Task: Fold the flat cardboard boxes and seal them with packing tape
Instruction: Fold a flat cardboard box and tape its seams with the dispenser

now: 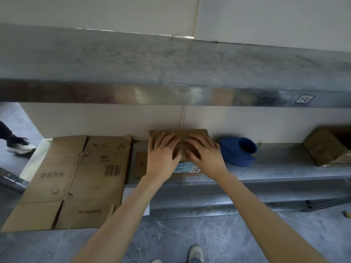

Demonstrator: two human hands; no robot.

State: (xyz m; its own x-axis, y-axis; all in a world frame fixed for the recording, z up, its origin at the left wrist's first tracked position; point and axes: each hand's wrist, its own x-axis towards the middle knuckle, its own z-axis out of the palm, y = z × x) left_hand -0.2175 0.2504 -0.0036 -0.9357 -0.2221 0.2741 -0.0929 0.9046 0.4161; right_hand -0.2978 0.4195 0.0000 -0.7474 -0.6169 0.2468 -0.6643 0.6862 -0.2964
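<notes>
Forearms (131, 215) reach to 12 o'clock; left hand (163, 155) and right hand (205, 155) press flat, fingers spread, on the box (180, 134) on the surface (284, 164). Best to hold the seam tight with one hand; the dispenser (239, 154) sits at 3 o'clock.

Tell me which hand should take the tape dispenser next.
Probably the right hand: the dispenser stands just right of the box, beside that hand. The left hand can hold the box shut.

- metal surface (275, 164) against wall
- flat cardboard boxes (79, 179) at left, overhanging front edge
- small box (180, 135) centre
- blue tape dispenser (239, 153) just right of it
- another box (322, 149) far right
</notes>
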